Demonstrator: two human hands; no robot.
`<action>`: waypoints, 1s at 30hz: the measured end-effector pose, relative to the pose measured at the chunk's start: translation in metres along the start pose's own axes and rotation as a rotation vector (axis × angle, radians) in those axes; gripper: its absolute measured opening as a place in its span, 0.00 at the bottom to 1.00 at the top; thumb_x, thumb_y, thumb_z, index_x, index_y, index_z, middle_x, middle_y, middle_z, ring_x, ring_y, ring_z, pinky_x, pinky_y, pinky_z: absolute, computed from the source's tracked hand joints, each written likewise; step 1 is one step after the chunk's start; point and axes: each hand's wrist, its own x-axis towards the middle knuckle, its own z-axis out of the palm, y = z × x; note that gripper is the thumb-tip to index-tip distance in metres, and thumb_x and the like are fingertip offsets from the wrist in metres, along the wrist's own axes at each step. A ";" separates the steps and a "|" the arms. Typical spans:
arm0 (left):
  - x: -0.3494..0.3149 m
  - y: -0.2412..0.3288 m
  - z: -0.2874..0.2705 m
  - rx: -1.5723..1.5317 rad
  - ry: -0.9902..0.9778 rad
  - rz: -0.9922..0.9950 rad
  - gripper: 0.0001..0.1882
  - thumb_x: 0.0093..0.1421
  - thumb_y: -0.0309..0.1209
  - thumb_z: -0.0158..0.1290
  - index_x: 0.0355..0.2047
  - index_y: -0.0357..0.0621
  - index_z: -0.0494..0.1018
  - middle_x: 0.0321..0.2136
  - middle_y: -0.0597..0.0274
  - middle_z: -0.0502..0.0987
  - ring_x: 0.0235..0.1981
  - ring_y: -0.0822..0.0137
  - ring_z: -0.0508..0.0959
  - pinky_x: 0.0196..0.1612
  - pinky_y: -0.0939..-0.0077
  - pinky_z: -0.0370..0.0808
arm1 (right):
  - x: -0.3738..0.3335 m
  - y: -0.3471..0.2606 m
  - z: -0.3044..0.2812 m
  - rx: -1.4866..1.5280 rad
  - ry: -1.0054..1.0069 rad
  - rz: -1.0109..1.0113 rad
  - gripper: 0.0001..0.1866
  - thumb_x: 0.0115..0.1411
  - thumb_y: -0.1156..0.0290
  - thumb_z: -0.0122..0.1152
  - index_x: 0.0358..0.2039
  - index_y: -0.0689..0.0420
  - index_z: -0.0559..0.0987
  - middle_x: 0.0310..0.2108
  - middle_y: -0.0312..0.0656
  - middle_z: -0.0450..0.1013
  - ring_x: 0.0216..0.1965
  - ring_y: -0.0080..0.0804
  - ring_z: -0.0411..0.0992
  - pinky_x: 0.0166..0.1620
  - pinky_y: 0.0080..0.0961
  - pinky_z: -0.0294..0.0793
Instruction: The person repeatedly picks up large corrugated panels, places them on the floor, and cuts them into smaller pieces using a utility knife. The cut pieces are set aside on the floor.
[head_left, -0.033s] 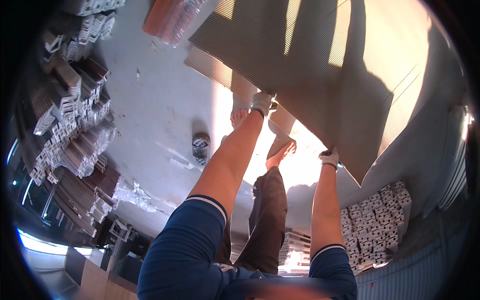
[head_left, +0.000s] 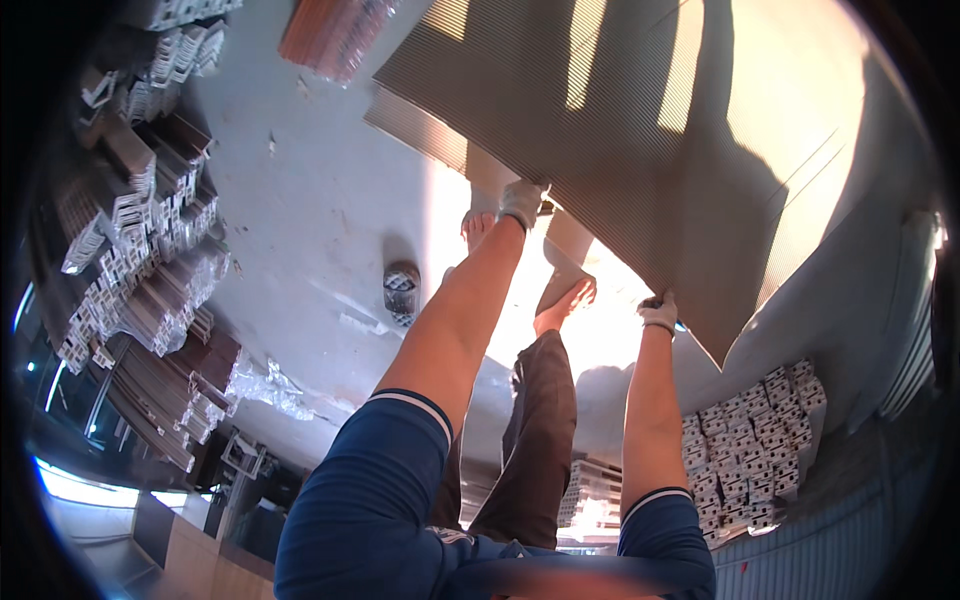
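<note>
A large ribbed sheet (head_left: 600, 160), which looks like corrugated cardboard, spreads out ahead of me, banded by sunlight and shadow. My left hand (head_left: 522, 203), in a pale glove, grips its near edge at the middle. Farther right, close to the pointed near corner, my gloved right hand (head_left: 658, 313) is closed on the same edge, thumb on top. Another ribbed layer (head_left: 415, 130) shows beneath the sheet at its left side. The fingertips of both hands are partly hidden by the sheet.
My bare feet are on the sunlit floor beneath my arms. A dark slipper (head_left: 401, 292) lies to their left. Stacked long profiles (head_left: 150, 230) line the left side; a reddish wrapped bundle (head_left: 335, 35) lies at the far left. More stacked profiles (head_left: 755, 450) stand at the near right.
Almost nothing differs; the view has shifted very slightly. Both hands keep their hold on the sheet's edge.
</note>
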 end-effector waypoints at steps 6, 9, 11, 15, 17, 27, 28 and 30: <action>0.046 -0.049 -0.051 0.003 0.104 0.069 0.16 0.58 0.30 0.55 0.41 0.30 0.70 0.31 0.48 0.77 0.24 0.59 0.80 0.22 0.72 0.81 | 0.074 0.066 -0.028 -0.076 0.010 0.088 0.15 0.51 0.59 0.69 0.22 0.48 0.70 0.16 0.31 0.64 0.17 0.22 0.61 0.21 0.23 0.64; 0.054 -0.053 -0.063 0.009 0.154 0.072 0.15 0.58 0.29 0.55 0.43 0.33 0.72 0.34 0.51 0.77 0.24 0.59 0.80 0.24 0.71 0.81 | 0.084 0.086 -0.032 -0.039 -0.039 0.165 0.15 0.49 0.58 0.70 0.21 0.48 0.72 0.19 0.31 0.69 0.20 0.23 0.66 0.23 0.24 0.71; 0.058 -0.054 -0.067 -0.028 0.136 0.067 0.15 0.58 0.29 0.56 0.44 0.34 0.72 0.34 0.52 0.78 0.24 0.59 0.80 0.25 0.70 0.80 | 0.085 0.096 -0.035 0.013 0.019 0.232 0.16 0.49 0.57 0.70 0.21 0.50 0.72 0.20 0.32 0.70 0.21 0.23 0.68 0.24 0.24 0.73; 0.068 -0.054 -0.074 0.052 0.132 0.066 0.13 0.58 0.29 0.56 0.41 0.34 0.73 0.34 0.53 0.78 0.26 0.63 0.80 0.27 0.72 0.80 | 0.084 0.101 -0.052 0.005 0.087 0.274 0.18 0.51 0.53 0.67 0.28 0.55 0.73 0.22 0.36 0.72 0.25 0.28 0.74 0.29 0.28 0.79; 0.072 -0.054 -0.077 -0.012 0.122 0.088 0.12 0.58 0.29 0.56 0.39 0.34 0.74 0.33 0.53 0.78 0.26 0.64 0.80 0.26 0.73 0.79 | 0.085 0.100 -0.063 -0.019 0.092 0.272 0.18 0.57 0.53 0.61 0.34 0.56 0.72 0.25 0.38 0.72 0.26 0.30 0.74 0.29 0.27 0.79; 0.088 -0.055 -0.088 0.068 0.119 0.099 0.11 0.58 0.28 0.56 0.41 0.39 0.73 0.34 0.58 0.77 0.28 0.67 0.79 0.27 0.74 0.82 | 0.073 0.073 -0.110 -0.010 0.128 0.126 0.16 0.63 0.56 0.54 0.31 0.58 0.71 0.23 0.38 0.72 0.22 0.27 0.71 0.27 0.21 0.78; 0.089 -0.057 -0.089 0.051 0.086 0.127 0.12 0.58 0.27 0.55 0.42 0.40 0.72 0.35 0.57 0.77 0.29 0.65 0.79 0.28 0.74 0.83 | 0.071 0.071 -0.112 -0.050 0.084 0.103 0.17 0.63 0.56 0.54 0.29 0.59 0.71 0.23 0.38 0.72 0.22 0.27 0.71 0.27 0.20 0.78; 0.094 -0.060 -0.090 0.055 0.078 0.133 0.11 0.59 0.27 0.54 0.43 0.39 0.71 0.35 0.55 0.77 0.31 0.63 0.79 0.30 0.71 0.83 | 0.068 0.068 -0.115 -0.052 0.055 0.129 0.16 0.62 0.56 0.56 0.28 0.57 0.72 0.22 0.37 0.73 0.21 0.27 0.72 0.26 0.20 0.78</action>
